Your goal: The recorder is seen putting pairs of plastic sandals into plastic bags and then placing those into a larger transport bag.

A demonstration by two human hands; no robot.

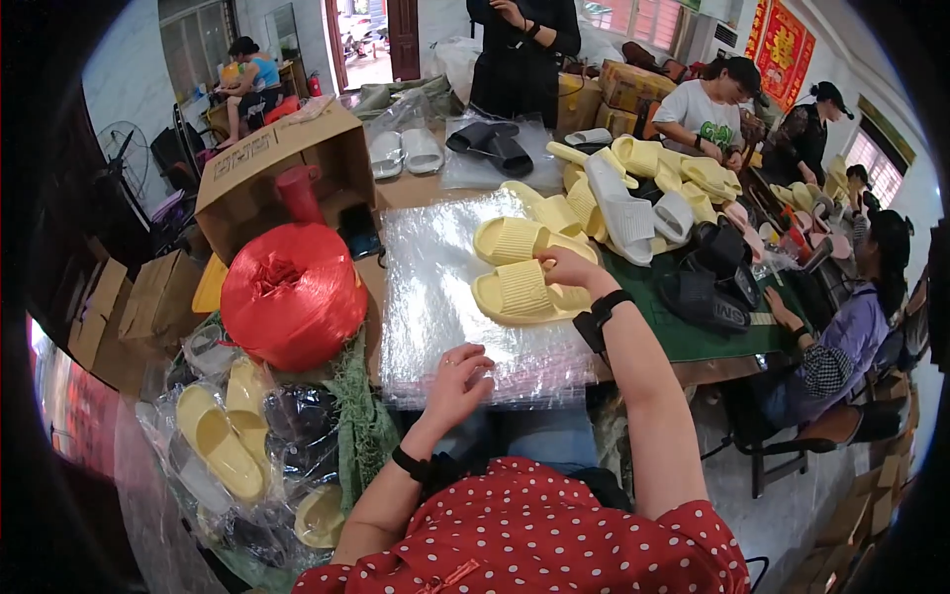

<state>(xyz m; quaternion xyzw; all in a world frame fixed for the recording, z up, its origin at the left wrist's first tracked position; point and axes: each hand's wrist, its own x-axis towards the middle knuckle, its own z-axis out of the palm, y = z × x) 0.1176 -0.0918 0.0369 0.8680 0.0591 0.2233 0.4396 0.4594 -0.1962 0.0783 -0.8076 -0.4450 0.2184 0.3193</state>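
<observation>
A pair of pale yellow slide slippers with ribbed straps lies side by side, toes pointing left, on a stack of clear plastic bags. My right hand closes its fingers on the strap edge of the nearer slipper, where the two meet. Over the near edge of the bags hovers my left hand, fingers loosely bent and apart, holding nothing. Just beyond the pair, more yellow slippers lie in a heap with a white slipper.
Left of the bags sit a red twine roll and an open cardboard box with a red mug. Bagged slippers fill a sack at lower left. Black slippers rest on the green mat. Several co-workers are around the table, one hand at right.
</observation>
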